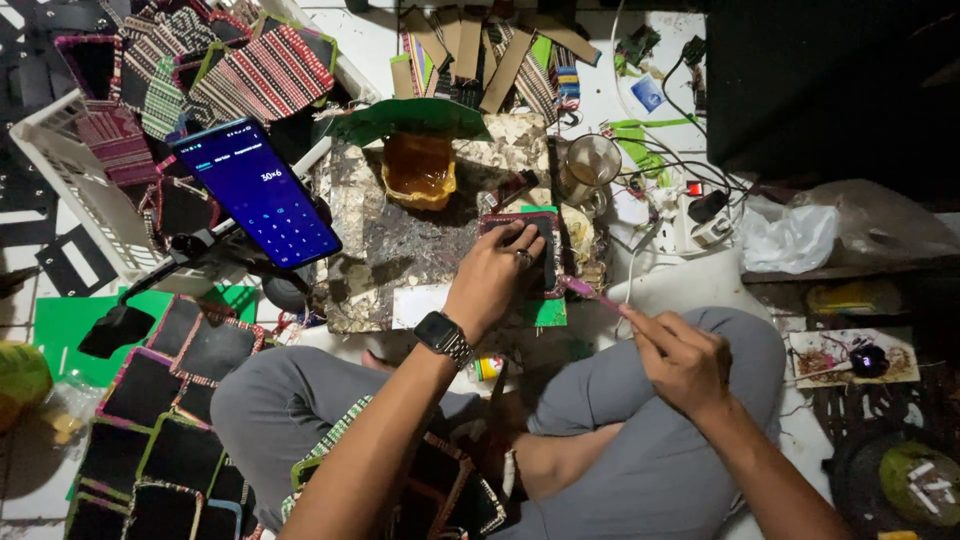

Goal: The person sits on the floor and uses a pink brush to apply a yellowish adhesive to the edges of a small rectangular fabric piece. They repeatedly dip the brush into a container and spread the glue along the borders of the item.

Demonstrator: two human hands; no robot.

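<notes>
A small dark pouch piece with a woven red edge (530,250) was pressed flat under the left hand (492,280), the fingers (520,240) spread narrowly across its top. It lay on a foil-covered board (400,240), at that board's right edge. A thin pink brush (590,292) was pinched in the closed fingers of the right hand (685,360), its tip just touching the pouch piece's lower right corner. A wristwatch (443,337) was worn on the left wrist.

Little open room was left around the board. Just behind the pouch piece a yellow tub of amber glue (420,170) was set on the foil, with a green lid (420,118) leaning behind it. A glass mug (590,165) stood right of the tub, near the board's far right corner. A phone with a lit blue screen (258,192) was propped on a stand at the board's left edge.

Left of the board, a white basket (70,170) was filled with striped woven pouches (260,75). Nearer the person, left of the board, black panels with coloured edging (170,400) were laid in overlapping rows on the floor. Cardboard strips (470,45) were spread beyond the board. Right of it, tangled cables (670,170) and a crumpled white plastic bag (790,238) were seen.

The work was done on a pale tiled floor (360,40), with the person's grey-trousered legs (640,440) crossed before the board. The far right was too dark to make out.
</notes>
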